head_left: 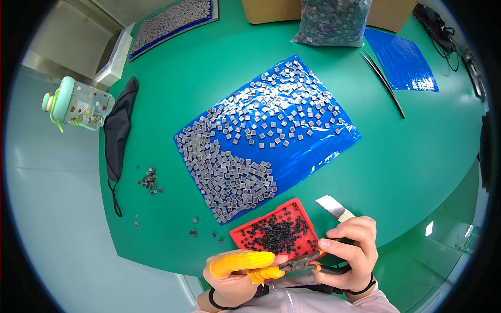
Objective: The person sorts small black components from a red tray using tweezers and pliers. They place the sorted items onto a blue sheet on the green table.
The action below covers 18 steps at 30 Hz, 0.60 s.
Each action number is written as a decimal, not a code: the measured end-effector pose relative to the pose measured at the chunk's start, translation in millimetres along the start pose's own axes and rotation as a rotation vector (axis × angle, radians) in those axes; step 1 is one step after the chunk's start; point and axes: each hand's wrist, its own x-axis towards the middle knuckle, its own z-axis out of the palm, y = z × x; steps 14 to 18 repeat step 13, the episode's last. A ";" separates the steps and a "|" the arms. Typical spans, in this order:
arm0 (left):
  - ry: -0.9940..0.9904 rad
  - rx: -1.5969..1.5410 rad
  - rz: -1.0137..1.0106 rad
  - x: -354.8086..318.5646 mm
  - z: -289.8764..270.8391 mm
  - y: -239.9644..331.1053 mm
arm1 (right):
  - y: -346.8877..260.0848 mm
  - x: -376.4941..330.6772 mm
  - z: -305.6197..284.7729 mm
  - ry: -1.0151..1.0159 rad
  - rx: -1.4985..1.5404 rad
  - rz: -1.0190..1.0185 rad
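My right hand (352,255) is wrapped round the black and orange handles of a pair of pliers (300,263). The metal jaws point left, toward my left hand (235,271). Yellow finger covers sheathe some of the left fingers, which are pinched together at the jaws. Whatever small thing they hold is too hidden to name. Just beyond both hands sits a red tray (312,229), strewn with small black bits (276,235). A blue plastic sheet (297,164) lies farther out, with many small grey square pieces (229,180) crowded on its left side and scattered across its far side.
A flat blade (330,205) lies right of the tray, tweezers (383,83) farther off. Small dark pieces (150,181) are scattered at left near a black mask (119,130) and a bottle (78,104). A bag of pieces (334,21) and a filled panel (172,23) stand at the back.
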 end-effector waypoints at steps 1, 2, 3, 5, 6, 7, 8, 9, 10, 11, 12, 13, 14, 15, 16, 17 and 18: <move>0.004 -0.013 -0.005 -0.1 0.6 0.1 | 0.1 0.2 -0.1 0.002 0.000 -0.003; 0.008 -0.026 -0.010 -0.3 1.1 0.3 | 0.1 0.3 -0.2 0.003 0.001 -0.006; 0.010 -0.018 -0.008 -0.3 1.6 0.4 | 0.1 0.2 -0.1 0.004 0.003 -0.006; -0.010 0.046 -0.090 -1.9 -0.8 1.5 | 0.2 -0.1 0.1 0.005 0.010 -0.007; -0.032 0.099 -0.175 -4.0 -5.3 2.6 | 0.7 -0.4 -0.2 0.006 0.009 -0.008; -0.053 0.153 -0.259 -4.1 -7.3 4.1 | 0.9 -1.0 -0.5 0.008 0.008 -0.009; -0.087 0.219 -0.203 -2.2 -6.6 5.8 | 1.1 -1.4 -0.9 0.009 0.008 -0.010; -0.118 0.285 -0.147 3.4 -3.4 10.0 | 1.2 -1.7 -0.4 0.014 0.008 -0.011; -0.150 0.351 -0.090 8.1 -1.7 12.6 | 1.2 -2.0 0.1 0.019 0.009 -0.013; -0.190 0.396 -0.051 10.8 -2.0 13.4 | 1.1 -2.2 0.3 0.025 0.010 -0.015; -0.231 0.439 -0.014 13.7 -2.8 13.5 | 1.4 -2.4 0.4 0.022 0.010 -0.013; -0.272 0.483 0.023 15.8 -4.3 13.3 | 1.6 -2.5 0.3 0.020 0.011 -0.011; -0.272 0.483 0.023 15.8 -4.3 13.3 | 1.6 -2.5 0.3 0.020 0.011 -0.011; -0.272 0.483 0.023 15.8 -4.3 13.3 | 1.6 -2.5 0.3 0.020 0.011 -0.011; -0.272 0.483 0.023 15.8 -4.3 13.3 | 1.6 -2.5 0.3 0.020 0.011 -0.011; -0.272 0.483 0.023 15.8 -4.3 13.3 | 1.6 -2.5 0.3 0.020 0.011 -0.011; -0.272 0.483 0.023 15.8 -4.3 13.3 | 1.6 -2.5 0.3 0.020 0.011 -0.011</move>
